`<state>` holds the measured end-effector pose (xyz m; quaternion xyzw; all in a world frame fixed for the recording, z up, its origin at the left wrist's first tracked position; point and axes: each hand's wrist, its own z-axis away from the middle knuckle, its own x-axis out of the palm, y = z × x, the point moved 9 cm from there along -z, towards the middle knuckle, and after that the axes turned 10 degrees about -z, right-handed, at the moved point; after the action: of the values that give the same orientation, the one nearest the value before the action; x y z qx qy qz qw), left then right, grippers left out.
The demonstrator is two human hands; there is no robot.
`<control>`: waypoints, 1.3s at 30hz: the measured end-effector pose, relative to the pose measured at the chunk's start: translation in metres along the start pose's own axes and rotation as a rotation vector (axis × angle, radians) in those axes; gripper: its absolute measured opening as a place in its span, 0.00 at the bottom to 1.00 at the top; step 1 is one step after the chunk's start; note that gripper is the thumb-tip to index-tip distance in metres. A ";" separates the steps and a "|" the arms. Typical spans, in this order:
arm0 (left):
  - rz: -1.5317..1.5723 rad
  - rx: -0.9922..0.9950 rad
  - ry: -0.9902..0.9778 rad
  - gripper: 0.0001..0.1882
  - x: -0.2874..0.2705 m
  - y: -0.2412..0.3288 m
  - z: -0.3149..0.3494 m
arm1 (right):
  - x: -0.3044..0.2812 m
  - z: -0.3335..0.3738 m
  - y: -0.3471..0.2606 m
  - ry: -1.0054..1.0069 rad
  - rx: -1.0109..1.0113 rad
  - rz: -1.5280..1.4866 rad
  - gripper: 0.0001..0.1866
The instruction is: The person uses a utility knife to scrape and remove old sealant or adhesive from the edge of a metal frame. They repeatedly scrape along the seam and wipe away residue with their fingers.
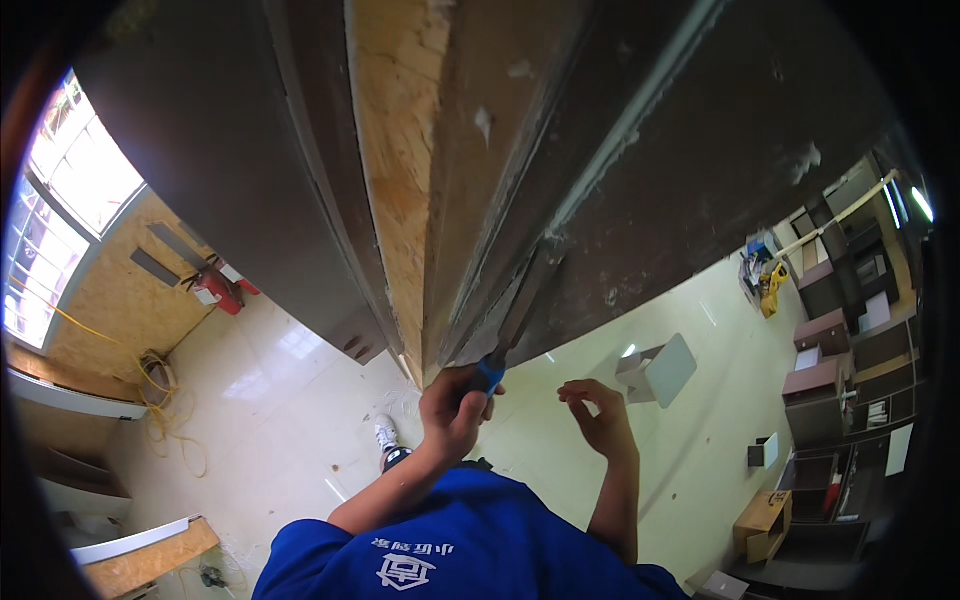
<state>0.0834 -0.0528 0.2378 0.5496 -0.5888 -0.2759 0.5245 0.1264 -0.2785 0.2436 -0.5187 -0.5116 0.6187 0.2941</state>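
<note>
My left hand is closed round the blue handle of a scraper, whose long flat blade points up along a dark panel. The blade's far end lies by the lower end of a whitish bead of sealant that runs up the panel joint. Whether the blade presses into the joint, I cannot tell. To the right of it, my right hand is raised off the panel, its fingers loosely bent with a gap to the thumb and nothing seen in them. A bare wood-board strip stands left of the joint.
A pale box-like stool stands on the glossy floor at right. Shelves of panels and boxes line the right side, with a cardboard box below. At left are red fire extinguishers and a loose yellow hose.
</note>
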 end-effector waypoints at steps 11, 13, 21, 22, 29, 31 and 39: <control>0.080 -0.069 -0.056 0.21 0.002 -0.005 -0.001 | 0.022 -0.013 -0.007 -0.045 -0.013 -0.004 0.07; 0.122 -0.078 -0.061 0.21 0.009 -0.008 0.002 | 0.028 -0.014 -0.008 -0.071 -0.043 -0.001 0.07; 0.038 0.011 -0.011 0.21 -0.005 -0.015 -0.012 | 0.034 -0.016 -0.014 -0.064 -0.062 -0.022 0.06; 0.061 0.005 -0.022 0.21 0.000 -0.015 -0.015 | 0.035 -0.015 -0.012 -0.067 -0.053 -0.026 0.06; 0.184 0.003 -0.011 0.11 0.010 -0.023 -0.019 | 0.035 -0.006 -0.001 -0.072 -0.006 -0.048 0.05; 0.205 -0.017 -0.006 0.14 0.014 -0.020 -0.018 | 0.036 -0.005 0.000 -0.077 -0.004 -0.044 0.05; 0.200 -0.046 -0.013 0.20 0.015 -0.010 -0.017 | 0.044 -0.004 -0.008 -0.109 -0.065 -0.071 0.05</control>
<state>0.1048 -0.0655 0.2386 0.4740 -0.6376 -0.2390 0.5582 0.1163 -0.2351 0.2364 -0.4751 -0.5649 0.6181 0.2703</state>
